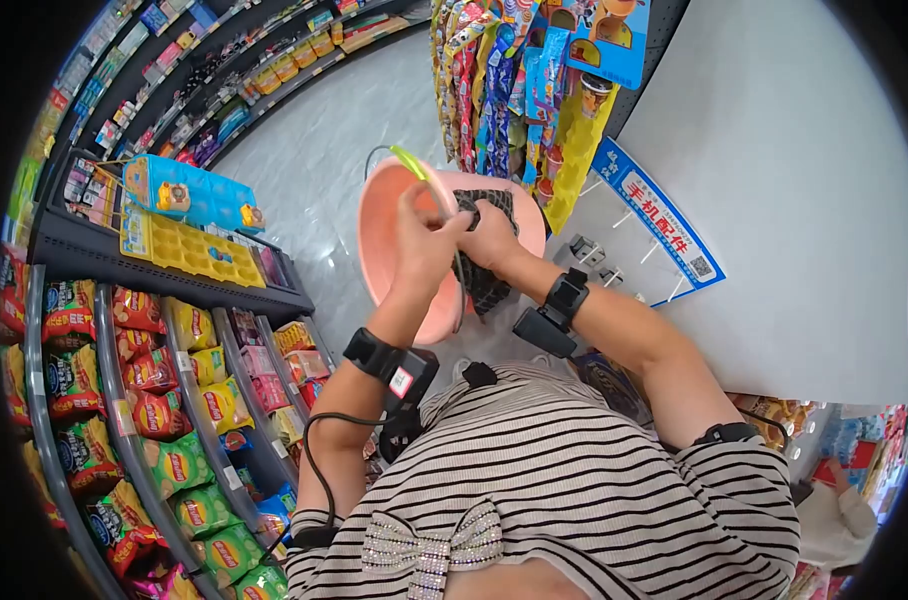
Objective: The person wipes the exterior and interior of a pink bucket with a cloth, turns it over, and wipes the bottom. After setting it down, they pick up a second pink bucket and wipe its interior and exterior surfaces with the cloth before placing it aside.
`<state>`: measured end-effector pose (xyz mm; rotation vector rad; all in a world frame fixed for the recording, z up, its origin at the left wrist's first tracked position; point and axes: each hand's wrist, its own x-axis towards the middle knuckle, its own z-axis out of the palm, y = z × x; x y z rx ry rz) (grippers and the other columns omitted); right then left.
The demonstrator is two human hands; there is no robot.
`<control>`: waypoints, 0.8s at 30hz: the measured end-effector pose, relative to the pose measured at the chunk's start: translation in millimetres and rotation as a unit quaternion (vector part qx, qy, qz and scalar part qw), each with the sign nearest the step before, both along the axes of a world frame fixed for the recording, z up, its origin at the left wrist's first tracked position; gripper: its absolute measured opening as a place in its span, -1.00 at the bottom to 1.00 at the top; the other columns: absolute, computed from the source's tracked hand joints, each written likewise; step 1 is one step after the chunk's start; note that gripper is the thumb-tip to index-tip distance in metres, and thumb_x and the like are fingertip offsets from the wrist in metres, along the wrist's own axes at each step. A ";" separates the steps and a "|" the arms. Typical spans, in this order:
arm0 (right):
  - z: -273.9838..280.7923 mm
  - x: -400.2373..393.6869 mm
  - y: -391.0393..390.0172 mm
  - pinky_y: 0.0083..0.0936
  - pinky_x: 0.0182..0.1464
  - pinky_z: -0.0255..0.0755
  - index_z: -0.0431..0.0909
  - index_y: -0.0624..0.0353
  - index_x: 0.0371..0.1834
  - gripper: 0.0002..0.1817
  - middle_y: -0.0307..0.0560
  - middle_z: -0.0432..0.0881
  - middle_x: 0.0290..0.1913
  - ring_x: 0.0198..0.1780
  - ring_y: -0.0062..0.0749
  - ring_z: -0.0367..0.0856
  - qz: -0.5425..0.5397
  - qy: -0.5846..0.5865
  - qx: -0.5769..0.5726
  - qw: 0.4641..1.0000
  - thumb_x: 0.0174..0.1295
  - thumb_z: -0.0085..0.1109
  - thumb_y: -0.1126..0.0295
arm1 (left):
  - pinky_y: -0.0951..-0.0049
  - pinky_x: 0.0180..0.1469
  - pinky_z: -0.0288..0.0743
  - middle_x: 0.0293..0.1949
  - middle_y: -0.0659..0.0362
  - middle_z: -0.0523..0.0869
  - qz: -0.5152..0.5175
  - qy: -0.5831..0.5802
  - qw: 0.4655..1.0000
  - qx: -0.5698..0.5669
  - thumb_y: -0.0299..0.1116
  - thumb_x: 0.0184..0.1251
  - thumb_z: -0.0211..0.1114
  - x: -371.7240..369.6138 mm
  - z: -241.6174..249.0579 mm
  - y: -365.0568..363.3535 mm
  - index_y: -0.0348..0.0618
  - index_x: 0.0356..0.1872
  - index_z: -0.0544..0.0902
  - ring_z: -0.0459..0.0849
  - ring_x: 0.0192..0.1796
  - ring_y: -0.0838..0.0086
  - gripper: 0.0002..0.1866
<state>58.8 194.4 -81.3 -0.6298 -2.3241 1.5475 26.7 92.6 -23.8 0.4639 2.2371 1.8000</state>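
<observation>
A pink bucket [389,232] is tilted in front of me, with its opening toward the left. Its thin handle carries a bright green grip [409,162]. Dark cloth with a pale grid pattern [489,293] lies against the bucket's right side. My left hand [426,240] is at the opening, fingers bent toward my right hand; what they pinch is hidden. My right hand [492,238] is closed on the dark cloth, and its fingertips meet those of the left near the rim.
Chip bags [159,410] fill sloped racks at the left. Behind them stands a display with a blue tray [199,190]. Hanging candy packets [499,90] are beyond the bucket. A blue-edged sign [659,220] with metal hooks is at the right. Another person's sleeve [839,520] shows far right.
</observation>
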 end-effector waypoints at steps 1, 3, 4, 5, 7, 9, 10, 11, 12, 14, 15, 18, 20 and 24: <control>4.4 1.2 2.9 -0.34 -0.20 0.39 0.40 0.40 -0.37 -0.55 0.24 0.53 -0.38 -0.29 -0.03 0.55 0.001 0.008 -0.001 1.000 -0.27 0.24 0.26 | 0.61 -0.39 0.45 -0.49 0.16 0.55 0.020 0.009 0.999 0.038 -0.53 -0.06 0.30 -1.9 -2.7 -2.0 -0.33 0.09 0.24 0.56 -0.44 0.55 -0.38; 4.0 7.4 9.1 -0.33 -0.19 0.39 0.40 0.40 -0.35 -0.53 0.25 0.53 -0.38 -0.28 -0.02 0.54 -0.002 0.019 -0.007 1.000 -0.28 0.24 0.25 | 0.63 -0.42 0.43 -0.53 0.21 0.52 0.054 0.019 0.992 0.110 -0.58 -0.06 0.27 -3.9 -8.1 -20.9 -0.30 0.05 0.25 0.53 -0.48 0.57 -0.42; -0.8 7.1 11.2 -0.32 -0.18 0.39 0.38 0.41 -0.30 -0.50 0.25 0.53 -0.39 -0.27 -0.01 0.55 -0.015 0.029 0.014 0.999 -0.30 0.23 0.26 | 0.62 -0.42 0.42 -0.52 0.21 0.52 0.075 0.026 0.991 0.112 -0.60 -0.06 0.26 -2.4 -7.6 -32.0 -0.29 0.05 0.26 0.52 -0.48 0.57 -0.42; -5.3 8.4 11.5 -0.30 -0.18 0.39 0.37 0.40 -0.29 -0.50 0.25 0.53 -0.39 -0.27 0.00 0.54 -0.027 0.035 0.029 0.999 -0.30 0.23 0.26 | 0.62 -0.42 0.42 -0.51 0.21 0.52 0.096 0.035 0.988 0.115 -0.61 -0.06 0.25 -1.9 -6.1 -45.0 -0.29 0.06 0.27 0.52 -0.48 0.57 -0.43; -10.8 11.0 10.7 -0.27 -0.18 0.40 0.36 0.38 -0.28 -0.49 0.25 0.53 -0.40 -0.27 0.03 0.54 -0.052 0.049 0.060 0.996 -0.30 0.23 0.27 | 0.63 -0.37 0.43 -0.42 0.18 0.53 0.152 0.090 0.982 0.073 -0.63 -0.06 0.24 -3.3 -22.5 -78.8 -0.29 0.05 0.28 0.53 -0.40 0.57 -0.45; 0.8 18.0 8.8 -0.24 -0.19 0.40 0.35 0.34 -0.29 -0.51 0.25 0.53 -0.40 -0.27 0.06 0.54 -0.044 0.037 0.069 0.996 -0.30 0.22 0.27 | 0.56 -0.27 0.43 -0.34 0.14 0.51 0.204 0.156 0.966 0.002 -0.61 -0.05 0.25 -7.4 -44.5 -114.7 -0.29 0.02 0.32 0.53 -0.31 0.54 -0.48; 5.7 21.2 7.5 -0.22 -0.19 0.40 0.34 0.33 -0.29 -0.52 0.25 0.53 -0.40 -0.27 0.07 0.54 -0.040 0.029 0.072 0.996 -0.29 0.21 0.27 | 0.53 -0.22 0.41 -0.29 0.12 0.51 0.190 0.164 0.968 -0.015 -0.57 -0.04 0.26 -9.0 -50.2 -114.6 -0.30 0.03 0.32 0.52 -0.26 0.50 -0.48; 6.8 22.1 5.0 -0.19 -0.22 0.39 0.34 0.28 -0.32 -0.56 0.23 0.53 -0.39 -0.29 0.10 0.53 -0.026 0.023 0.096 0.995 -0.28 0.21 0.27 | 0.50 -0.18 0.39 -0.25 0.10 0.51 0.177 0.170 0.969 -0.032 -0.53 -0.02 0.26 -9.4 -55.2 -115.8 -0.30 0.04 0.32 0.51 -0.21 0.46 -0.47; 6.3 23.1 0.1 -0.21 -0.25 0.39 0.33 0.27 -0.33 -0.56 0.21 0.52 -0.40 -0.30 0.09 0.52 -0.014 0.033 0.104 0.994 -0.29 0.20 0.28 | 0.47 -0.13 0.37 -0.20 0.08 0.50 0.165 0.178 0.969 -0.049 -0.49 -0.01 0.27 -8.6 -52.2 -113.8 -0.31 0.05 0.31 0.50 -0.16 0.42 -0.47; 0.1 21.1 -11.9 -0.24 -0.30 0.40 0.34 0.23 -0.32 -0.57 0.13 0.52 -0.42 -0.34 0.05 0.52 0.020 0.061 0.137 0.988 -0.31 0.19 0.29 | 0.41 -0.04 0.34 -0.11 0.04 0.50 0.151 0.195 0.966 -0.080 -0.41 0.02 0.29 -6.8 -43.2 -111.1 -0.31 0.07 0.31 0.49 -0.06 0.34 -0.45; 9.9 24.9 -18.9 -0.21 -0.29 0.38 0.33 0.24 -0.30 -0.59 0.12 0.53 -0.40 -0.32 0.02 0.53 0.054 0.055 0.147 0.986 -0.20 0.19 0.26 | 0.38 0.00 0.32 -0.06 0.02 0.49 0.149 0.202 0.963 -0.095 -0.37 0.03 0.30 -5.1 -37.9 -110.4 -0.32 0.08 0.31 0.48 -0.01 0.30 -0.43; 6.9 27.9 -33.4 -0.22 -0.31 0.38 0.32 0.20 -0.31 -0.58 0.06 0.51 -0.38 -0.31 -0.03 0.52 0.131 0.106 0.204 0.964 -0.19 0.21 0.21 | 0.28 0.11 0.30 0.06 -0.02 0.42 0.073 -0.220 0.947 0.223 -0.23 0.16 0.21 -18.6 -14.9 -69.2 -0.33 0.08 0.30 0.41 0.09 0.21 -0.47; 6.6 32.2 -38.5 -0.23 -0.30 0.38 0.32 0.18 -0.32 -0.57 0.03 0.51 -0.38 -0.30 -0.05 0.52 0.172 0.144 0.235 0.946 -0.21 0.23 0.19 | 0.26 0.15 0.27 0.04 -0.04 0.43 0.026 -0.304 0.848 0.434 -0.20 0.21 0.15 -26.9 -11.8 -50.7 -0.38 0.08 0.28 0.41 0.09 0.20 -0.47; 20.0 33.5 -25.6 -0.34 -0.30 0.41 0.41 0.24 -0.30 -0.54 0.06 0.52 -0.36 -0.32 -0.08 0.54 0.235 0.111 0.210 0.943 -0.20 0.29 0.16 | 0.19 0.21 0.21 0.09 -0.06 0.39 0.048 -0.281 0.848 0.447 -0.25 0.25 0.08 -35.7 -18.3 -52.4 -0.43 0.09 0.25 0.37 0.13 0.13 -0.50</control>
